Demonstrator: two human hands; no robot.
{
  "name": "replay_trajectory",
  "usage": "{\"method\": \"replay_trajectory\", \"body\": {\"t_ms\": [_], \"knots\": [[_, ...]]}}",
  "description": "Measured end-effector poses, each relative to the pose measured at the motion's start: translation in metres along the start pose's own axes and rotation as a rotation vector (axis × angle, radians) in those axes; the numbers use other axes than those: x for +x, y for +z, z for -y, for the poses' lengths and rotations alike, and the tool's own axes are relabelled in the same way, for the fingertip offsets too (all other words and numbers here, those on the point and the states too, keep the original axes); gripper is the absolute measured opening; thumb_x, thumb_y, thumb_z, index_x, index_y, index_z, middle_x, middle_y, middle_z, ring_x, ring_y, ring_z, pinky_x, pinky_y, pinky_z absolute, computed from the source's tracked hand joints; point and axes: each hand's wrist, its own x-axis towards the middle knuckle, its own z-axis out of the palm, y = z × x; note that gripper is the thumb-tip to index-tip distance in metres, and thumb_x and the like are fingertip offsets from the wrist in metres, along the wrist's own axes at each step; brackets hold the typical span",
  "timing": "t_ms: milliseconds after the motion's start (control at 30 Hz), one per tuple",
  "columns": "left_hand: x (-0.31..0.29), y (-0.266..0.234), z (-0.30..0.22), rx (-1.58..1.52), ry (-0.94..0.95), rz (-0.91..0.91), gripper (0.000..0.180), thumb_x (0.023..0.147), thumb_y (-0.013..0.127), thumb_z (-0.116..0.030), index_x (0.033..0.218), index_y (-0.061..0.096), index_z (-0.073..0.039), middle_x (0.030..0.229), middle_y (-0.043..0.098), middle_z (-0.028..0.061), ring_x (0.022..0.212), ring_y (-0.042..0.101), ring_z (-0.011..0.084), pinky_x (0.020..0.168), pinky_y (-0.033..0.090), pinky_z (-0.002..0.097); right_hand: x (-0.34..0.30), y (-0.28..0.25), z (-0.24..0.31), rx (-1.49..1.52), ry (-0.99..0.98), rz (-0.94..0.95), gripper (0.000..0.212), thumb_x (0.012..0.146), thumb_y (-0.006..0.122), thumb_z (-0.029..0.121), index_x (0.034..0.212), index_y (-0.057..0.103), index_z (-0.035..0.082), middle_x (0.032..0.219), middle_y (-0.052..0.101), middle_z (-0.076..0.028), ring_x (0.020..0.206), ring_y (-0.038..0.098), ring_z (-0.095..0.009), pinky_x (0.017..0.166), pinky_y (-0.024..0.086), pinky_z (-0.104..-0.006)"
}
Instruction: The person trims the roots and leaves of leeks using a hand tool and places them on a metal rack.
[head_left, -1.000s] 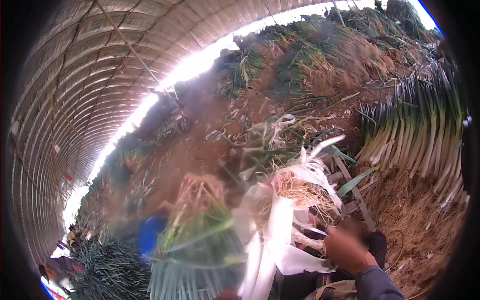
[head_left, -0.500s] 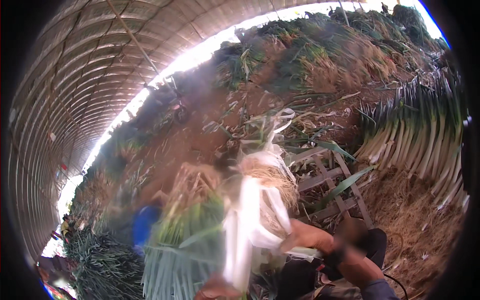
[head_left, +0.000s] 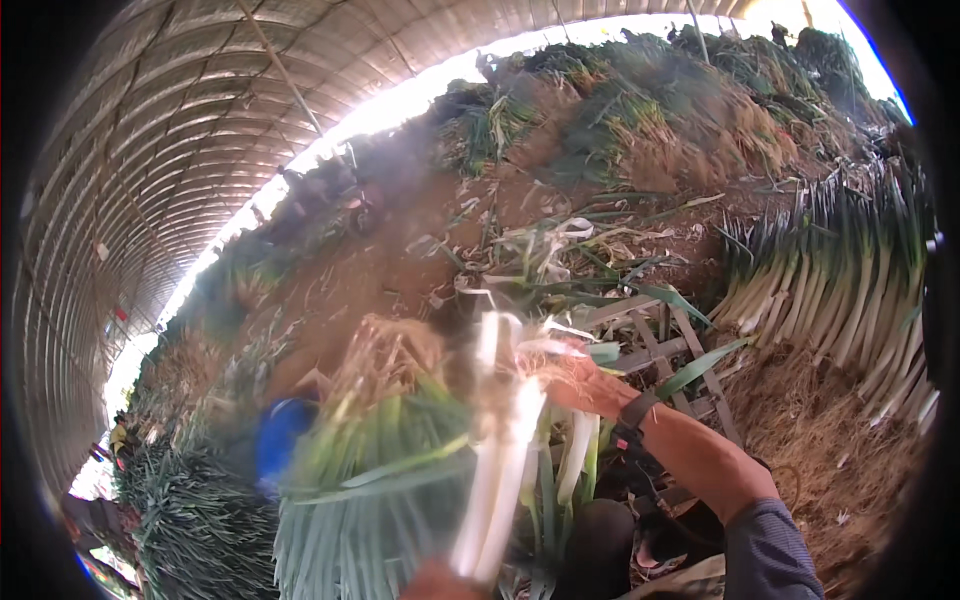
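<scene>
fingers of our left hand (head_left: pixel 442 582) grip pale leeks (head_left: pixel 500 470); our right hand (head_left: pixel 590 383) blurs beside roots (head_left: pixel 541 364), grip unclear to us; hard tugging could snap the leeks.

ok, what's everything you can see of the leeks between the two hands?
The leeks show smooth-looking white shafts, side by side, slanting up and rightward from the left hand at the lower edge. Stringy tan roots sit at their upper end, against the right hand; blur hides the exact grip. Their green tops can't be made out. A leafy green bundle lies to their left.
</scene>
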Motion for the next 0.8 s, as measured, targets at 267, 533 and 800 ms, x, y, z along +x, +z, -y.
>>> {"method": "replay_trajectory", "body": {"t_ms": [267,533,800], "knots": [[-0.034,0.007,-0.014,-0.32,-0.737,-0.077,0.085,0.079,0.079,0.005,0.149,0.033,-0.006,0.136,0.054,0.0192,0.106,0.066,0.0374,0.089,0.06,0.0521,0.008,-0.031,-0.028,-1.121,0.07,-0.082,0.023,0.077,0.064,0.011,0.099,0.057,0.007,0.071,0.056,-0.015,0.065,0.06,-0.036,0.054,0.044,-0.0457],[-0.049,0.009,0.067,-0.311,-0.51,-0.081,0.093,0.073,0.086,0.0,0.149,0.032,-0.004,0.138,0.05,0.0156,0.117,0.058,0.0299,0.095,0.057,0.0478,-0.003,-0.003,0.002,-1.156,-0.104,-0.359,0.013,0.071,0.068,0.02,0.075,0.064,0.008,0.072,0.065,-0.015,0.066,0.064,-0.038,0.055,0.048,-0.0466],[-0.044,0.015,0.07,-0.1,-0.443,-0.007,0.094,0.072,0.088,-0.004,0.148,0.034,-0.002,0.139,0.05,0.0154,0.117,0.058,0.0265,0.096,0.056,0.0441,-0.01,-0.038,-0.057,-1.281,0.323,-0.074,0.018,0.078,0.064,0.024,0.086,0.069,0.008,0.08,0.069,-0.015,0.072,0.067,-0.037,0.058,0.051,-0.043]]}}
